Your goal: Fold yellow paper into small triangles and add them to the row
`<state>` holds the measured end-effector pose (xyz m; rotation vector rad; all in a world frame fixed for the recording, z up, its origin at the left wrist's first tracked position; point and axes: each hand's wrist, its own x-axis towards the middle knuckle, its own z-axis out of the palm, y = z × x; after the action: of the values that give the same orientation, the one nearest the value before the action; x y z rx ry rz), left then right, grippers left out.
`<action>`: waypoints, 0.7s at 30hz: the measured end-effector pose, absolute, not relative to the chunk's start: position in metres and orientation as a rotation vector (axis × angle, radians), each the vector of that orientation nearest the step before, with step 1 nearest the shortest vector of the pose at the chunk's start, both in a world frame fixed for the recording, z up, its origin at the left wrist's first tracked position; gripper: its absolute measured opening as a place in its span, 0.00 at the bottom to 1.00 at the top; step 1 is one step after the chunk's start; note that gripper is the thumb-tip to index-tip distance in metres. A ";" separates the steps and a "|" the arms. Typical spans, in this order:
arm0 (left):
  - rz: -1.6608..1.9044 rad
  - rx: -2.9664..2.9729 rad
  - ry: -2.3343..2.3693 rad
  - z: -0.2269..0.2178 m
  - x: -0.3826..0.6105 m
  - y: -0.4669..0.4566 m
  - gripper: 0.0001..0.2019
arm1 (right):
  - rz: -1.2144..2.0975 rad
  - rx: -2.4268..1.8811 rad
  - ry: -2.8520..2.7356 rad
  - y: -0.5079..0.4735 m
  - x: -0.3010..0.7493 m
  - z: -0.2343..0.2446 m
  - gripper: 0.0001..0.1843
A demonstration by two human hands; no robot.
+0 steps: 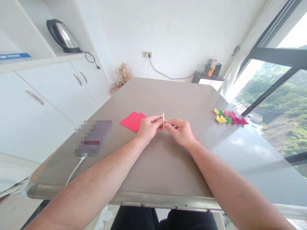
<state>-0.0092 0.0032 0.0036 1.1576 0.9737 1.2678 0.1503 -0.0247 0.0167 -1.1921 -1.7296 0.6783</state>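
Note:
Both my hands meet over the middle of the grey table (168,159). My left hand (149,127) and my right hand (181,130) pinch a small folded yellow paper piece (163,120) between their fingertips, held upright and edge-on. A bit of red paper shows under the fingers. Flat red paper sheets (132,121) lie on the table just left of my left hand, partly tucked under it.
Two rows of small folded paper pieces (230,117) in yellow, green and pink lie at the right, near the table edge by the window. A blurred-out object (93,138) lies at the left. White cabinets (48,102) with a kettle (62,35) stand to the left.

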 end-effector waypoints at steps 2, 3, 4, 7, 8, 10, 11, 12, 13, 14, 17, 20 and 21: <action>1.248 1.263 0.982 0.002 -0.009 0.002 0.18 | 0.711 -1.253 -1.682 -0.023 0.153 0.018 0.09; 1.229 1.321 0.987 0.001 -0.009 0.002 0.18 | 0.729 -1.292 -1.652 -0.022 0.154 0.018 0.09; 1.204 1.376 0.988 0.001 -0.010 0.001 0.17 | 0.750 -1.324 -1.624 -0.021 0.155 0.018 0.08; 1.136 1.491 0.975 0.001 -0.012 0.000 0.21 | 0.828 -1.353 -1.562 -0.018 0.158 0.017 0.09; 1.128 1.511 0.964 0.002 -0.012 0.000 0.23 | 0.845 -1.347 -1.544 -0.017 0.158 0.016 0.09; 1.132 1.536 0.948 0.002 -0.014 0.000 0.25 | 0.883 -1.327 -1.515 -0.016 0.158 0.015 0.09; 1.135 1.544 0.945 0.003 -0.014 0.000 0.25 | 0.906 -1.313 -1.502 -0.015 0.158 0.014 0.10; 1.139 1.551 0.944 0.003 -0.014 0.000 0.25 | 0.929 -1.295 -1.492 -0.015 0.158 0.013 0.10; 1.142 1.558 0.946 0.003 -0.014 0.001 0.25 | 0.954 -1.275 -1.484 -0.014 0.158 0.013 0.10; 1.142 1.568 0.953 0.003 -0.014 0.001 0.24 | 0.978 -1.254 -1.479 -0.014 0.158 0.013 0.11; 1.142 1.601 0.980 0.004 -0.014 0.001 0.22 | 1.021 -1.208 -1.467 -0.014 0.157 0.012 0.10; 1.141 1.604 0.984 0.004 -0.014 0.001 0.22 | 1.023 -1.190 -1.464 -0.013 0.158 0.011 0.11; 1.146 1.597 0.982 0.004 -0.014 0.001 0.22 | 1.014 -1.192 -1.463 -0.013 0.158 0.010 0.11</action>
<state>-0.0142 0.0009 0.0044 1.5969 0.9823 1.1457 0.1577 -0.0130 0.0102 -1.1918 -1.4628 1.0141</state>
